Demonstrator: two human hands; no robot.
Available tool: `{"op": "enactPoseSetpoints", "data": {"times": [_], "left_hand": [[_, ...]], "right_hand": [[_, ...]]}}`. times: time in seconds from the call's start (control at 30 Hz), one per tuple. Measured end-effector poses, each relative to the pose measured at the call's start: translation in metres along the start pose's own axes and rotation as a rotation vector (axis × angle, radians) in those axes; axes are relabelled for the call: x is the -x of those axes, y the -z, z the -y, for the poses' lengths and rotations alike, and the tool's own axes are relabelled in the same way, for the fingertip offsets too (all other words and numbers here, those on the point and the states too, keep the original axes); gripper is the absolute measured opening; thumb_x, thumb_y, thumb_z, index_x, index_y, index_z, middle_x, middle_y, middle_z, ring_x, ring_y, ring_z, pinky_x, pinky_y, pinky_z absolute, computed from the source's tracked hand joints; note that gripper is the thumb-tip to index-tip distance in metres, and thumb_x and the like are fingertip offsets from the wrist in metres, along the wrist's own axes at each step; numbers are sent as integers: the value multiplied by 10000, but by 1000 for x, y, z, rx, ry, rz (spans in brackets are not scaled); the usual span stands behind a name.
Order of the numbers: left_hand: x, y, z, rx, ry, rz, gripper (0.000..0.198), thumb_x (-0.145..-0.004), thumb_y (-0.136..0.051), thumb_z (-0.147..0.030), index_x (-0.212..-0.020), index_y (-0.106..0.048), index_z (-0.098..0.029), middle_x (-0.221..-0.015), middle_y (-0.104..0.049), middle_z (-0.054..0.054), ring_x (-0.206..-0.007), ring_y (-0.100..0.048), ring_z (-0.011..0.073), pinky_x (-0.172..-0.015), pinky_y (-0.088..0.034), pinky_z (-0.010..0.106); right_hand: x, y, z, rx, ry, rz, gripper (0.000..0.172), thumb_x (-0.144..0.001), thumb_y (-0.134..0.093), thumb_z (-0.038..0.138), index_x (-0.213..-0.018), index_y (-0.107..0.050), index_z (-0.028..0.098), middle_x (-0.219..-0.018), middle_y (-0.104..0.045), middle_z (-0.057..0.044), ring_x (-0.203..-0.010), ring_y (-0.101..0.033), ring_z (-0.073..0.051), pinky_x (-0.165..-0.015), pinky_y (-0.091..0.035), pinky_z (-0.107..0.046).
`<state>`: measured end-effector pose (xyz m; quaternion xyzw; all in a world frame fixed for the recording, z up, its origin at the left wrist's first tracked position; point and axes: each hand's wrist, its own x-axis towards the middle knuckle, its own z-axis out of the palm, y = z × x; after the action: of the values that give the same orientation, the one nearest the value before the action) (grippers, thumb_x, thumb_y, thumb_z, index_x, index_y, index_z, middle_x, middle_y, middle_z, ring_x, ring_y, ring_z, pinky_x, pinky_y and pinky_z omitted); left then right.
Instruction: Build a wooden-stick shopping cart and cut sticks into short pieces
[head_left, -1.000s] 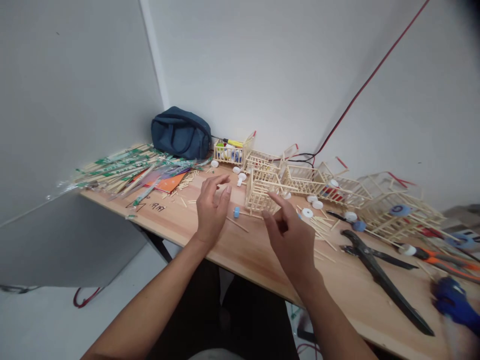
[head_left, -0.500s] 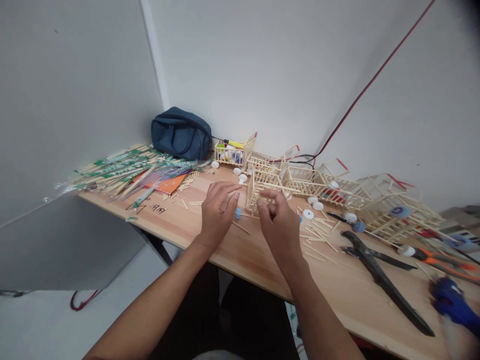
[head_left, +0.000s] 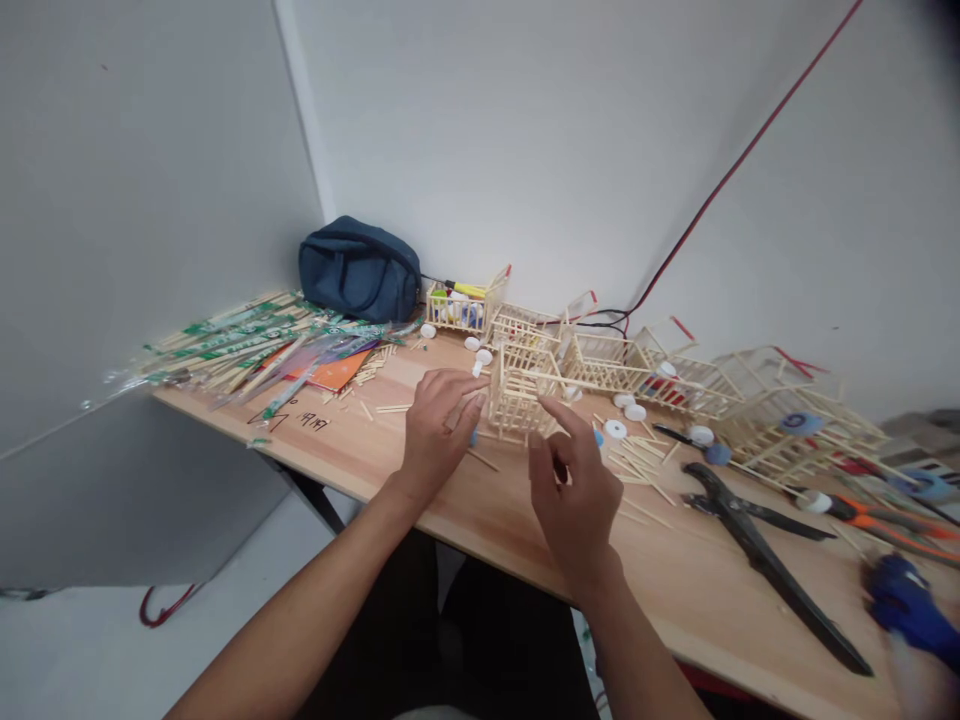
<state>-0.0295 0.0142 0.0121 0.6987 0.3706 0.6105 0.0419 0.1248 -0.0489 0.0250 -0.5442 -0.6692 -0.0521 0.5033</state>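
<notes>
A small basket built of thin wooden sticks stands on the table between my hands. My left hand is at its left side, thumb and bent fingers closing at the edge of its stick panel; the exact contact is partly hidden. My right hand is at the basket's front right, index finger stretched toward it and thumb apart, with nothing seen between them. Beside my left fingertips a blue cap is partly covered. One loose stick lies in front of the basket.
Behind stand several stick carts with red handles. Loose sticks, white wheels, black cutters, orange-handled pliers and a blue glue gun lie right. Wrapped chopsticks and a blue pouch are left.
My right hand has drawn back toward me and to the right, its thumb and index finger spreading. The basket has turned slightly and sits closer to my left fingertips.
</notes>
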Motion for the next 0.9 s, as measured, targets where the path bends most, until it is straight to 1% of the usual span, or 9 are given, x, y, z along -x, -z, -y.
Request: {"op": "enactPoseSetpoints", "data": {"times": [0.07, 0.13, 0.2, 0.27, 0.37, 0.47, 0.57, 0.77, 0.9], "left_hand": [[0, 1, 1, 2, 8, -17, 170, -939, -530, -261, -1011, -675, -206, -989, -706, 58, -977, -614, 188, -907, -475, 377], [0, 1, 1, 5, 26, -35, 167, -938, -530, -254, -1023, -665, -202, -1008, -703, 62, -990, -615, 189, -910, -477, 376], [-1, 3, 1, 11, 52, -54, 175, -935, -533, -247, -1052, -656, -202, -1036, -698, 66, -1012, -614, 192, -923, -474, 377], [-2, 4, 0, 36, 103, -75, 199, -936, -528, -244, -1092, -646, -204, -1056, -692, 67, -1029, -612, 191, -933, -470, 372], [1, 8, -3, 99, 229, -103, 229, -944, -517, -261, -1130, -639, -211, -1054, -686, 59, -1017, -617, 182, -920, -472, 348], [8, 14, -7, 145, 348, -94, 246, -945, -522, -291, -1147, -642, -218, -1044, -683, 52, -1000, -625, 174, -910, -470, 327], [19, 21, -12, 174, 389, -72, 257, -942, -532, -309, -1155, -644, -217, -1033, -681, 49, -1000, -626, 175, -913, -465, 321], [37, 35, -18, 169, 413, -31, 253, -949, -523, -305, -1149, -643, -207, -1020, -675, 42, -1011, -616, 166, -923, -453, 305], [47, 41, -16, 130, 451, -17, 263, -952, -517, -304, -1170, -634, -214, -1026, -674, 40, -1002, -611, 163, -917, -455, 307]], "right_hand": [[6, 8, -10, 7, 66, -62, 282, -921, -529, 265, -1181, -623, 207, -594, -605, 51, -483, -539, -99, -576, -450, -226], [10, 19, -19, 17, 162, -84, 209, -911, -538, 233, -1079, -661, 218, -627, -653, 31, -511, -589, -107, -584, -464, -228], [12, 31, -29, 28, 272, -44, 168, -910, -530, 206, -973, -685, 216, -640, -680, 12, -534, -622, -114, -581, -467, -228], [13, 42, -37, 27, 341, 36, 183, -918, -511, 194, -897, -692, 207, -650, -696, -1, -554, -643, -119, -582, -468, -230], [15, 51, -49, 24, 301, 106, 228, -933, -490, 200, -828, -693, 199, -652, -702, -8, -586, -663, -126, -595, -467, -239], [19, 50, -57, 31, 189, 86, 266, -947, -479, 225, -798, -697, 196, -625, -681, -5, -598, -664, -131, -579, -448, -242], [21, 45, -58, 12, 129, 78, 275, -957, -474, 234, -797, -695, 193, -609, -657, 3, -592, -651, -128, -571, -437, -243], [20, 37, -53, -35, 202, 141, 217, -946, -507, 239, -811, -671, 193, -683, -666, -10, -622, -615, -122, -618, -447, -256], [20, 35, -52, -79, 321, 201, 108, -915, -562, 207, -852, -648, 191, -716, -668, -28, -677, -589, -151, -655, -441, -294]]}}
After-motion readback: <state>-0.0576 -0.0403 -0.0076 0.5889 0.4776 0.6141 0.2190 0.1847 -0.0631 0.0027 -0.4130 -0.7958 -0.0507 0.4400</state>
